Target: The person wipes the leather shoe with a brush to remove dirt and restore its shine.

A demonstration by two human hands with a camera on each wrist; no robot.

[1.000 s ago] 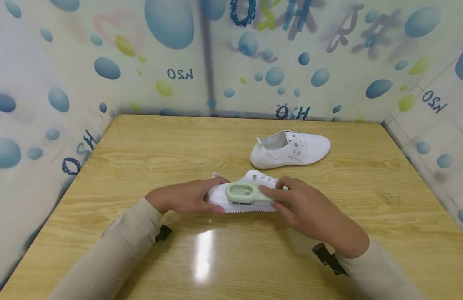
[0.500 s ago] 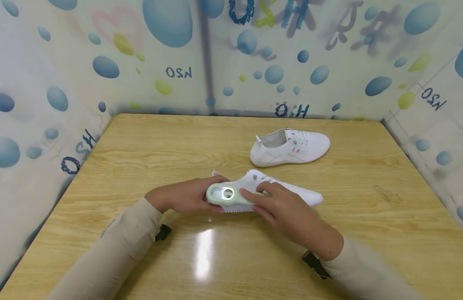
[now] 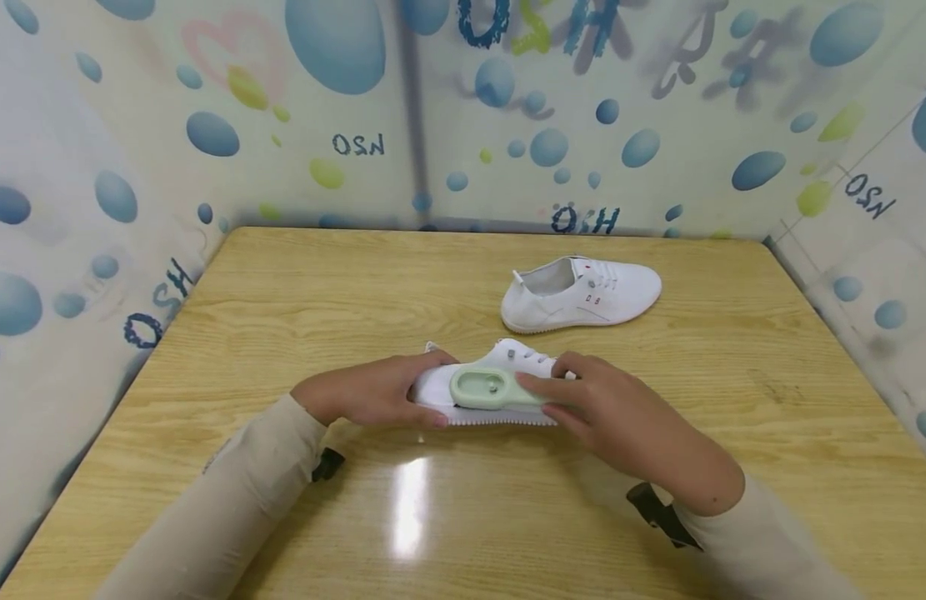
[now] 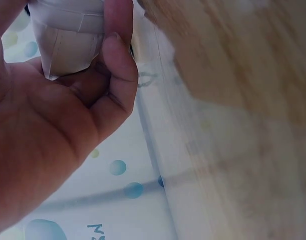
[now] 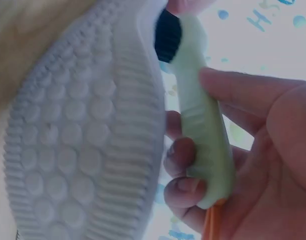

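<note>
A white lace-up shoe [image 3: 436, 390] lies tilted on its side, its ribbed sole edge facing me. Around its heel my left hand [image 3: 383, 392] is curled; the left wrist view shows fingers and thumb about the heel [image 4: 70, 42]. My right hand [image 3: 620, 417] grips a pale green brush [image 3: 481, 388] by its handle, the head lying against the shoe's side. In the right wrist view, dark bristles [image 5: 167, 37] meet the shoe near the studded sole [image 5: 68, 130], and an orange cord [image 5: 213, 222] hangs from the handle [image 5: 205, 135]. The right hand hides the toe in the head view.
Another white shoe [image 3: 583, 296] stands upright farther back on the wooden table [image 3: 342, 283], toe to the right. Patterned walls [image 3: 432, 108] with blue spots enclose the table's back and sides.
The right hand slid the brush left toward the heel, then back right to the middle of the shoe's side. My left hand and the shoe have stayed in place.
</note>
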